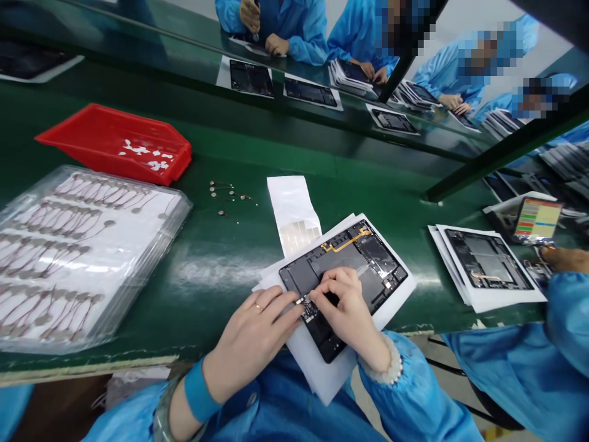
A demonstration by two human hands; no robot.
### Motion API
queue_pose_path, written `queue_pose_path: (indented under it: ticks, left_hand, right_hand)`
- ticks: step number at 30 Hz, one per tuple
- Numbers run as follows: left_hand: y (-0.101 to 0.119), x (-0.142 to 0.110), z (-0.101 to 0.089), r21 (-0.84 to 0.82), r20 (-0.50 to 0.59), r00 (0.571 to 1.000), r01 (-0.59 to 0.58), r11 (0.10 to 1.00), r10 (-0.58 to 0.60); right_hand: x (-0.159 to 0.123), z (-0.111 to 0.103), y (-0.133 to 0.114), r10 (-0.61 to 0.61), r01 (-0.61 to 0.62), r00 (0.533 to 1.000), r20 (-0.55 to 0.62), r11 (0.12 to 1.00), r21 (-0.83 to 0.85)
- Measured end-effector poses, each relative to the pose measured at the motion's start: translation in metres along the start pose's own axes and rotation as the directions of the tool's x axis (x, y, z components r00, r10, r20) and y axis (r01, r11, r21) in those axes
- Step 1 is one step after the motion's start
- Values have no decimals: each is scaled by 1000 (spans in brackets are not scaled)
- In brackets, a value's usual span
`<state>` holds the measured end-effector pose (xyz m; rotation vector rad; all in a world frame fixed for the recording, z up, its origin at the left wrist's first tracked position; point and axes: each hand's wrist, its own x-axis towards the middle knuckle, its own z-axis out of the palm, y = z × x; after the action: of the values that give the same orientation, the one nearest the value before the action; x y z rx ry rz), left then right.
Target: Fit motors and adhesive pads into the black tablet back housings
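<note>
An opened tablet housing (345,261) lies at an angle on white sheets (391,304) near the bench's front edge. Its inside shows black parts, an orange flex cable (343,247) and a small circuit board (309,311). My left hand (260,331) wears a ring and a blue wristband; its fingers stretch out flat over the tablet's near left edge, tips beside the board. My right hand (343,301) reaches over the tablet with thumb and forefinger pinched at the board. Whatever sits between those fingertips is hidden.
On the left, a clear tray (161,242) holds many small wired discs, with a red bin (115,132) behind it. Several loose wired discs (223,213) and a white strip (292,196) lie ahead. Another tablet (488,261) and a co-worker's sleeve (570,319) are right.
</note>
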<state>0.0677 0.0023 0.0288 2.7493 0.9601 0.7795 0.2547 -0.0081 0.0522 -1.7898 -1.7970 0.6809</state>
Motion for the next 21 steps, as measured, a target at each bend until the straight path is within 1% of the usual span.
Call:
queue_pose_path:
  ticks: [4,9,21]
  left_hand:
    - [0,-2,2,-2,-33,999,10,1000,-10]
    - [0,-2,4,-13,-38,999,17,1000,-17]
    - [1,-5,5,-1,-44,999,12,1000,-12]
  right_hand:
    - [-3,2,-2,14,-15,1000,-22,1000,-23]
    - [-4,4,-3,20,-21,998,-56,999,-32]
    - [-5,4,-4,33,-33,998,-61,999,-7]
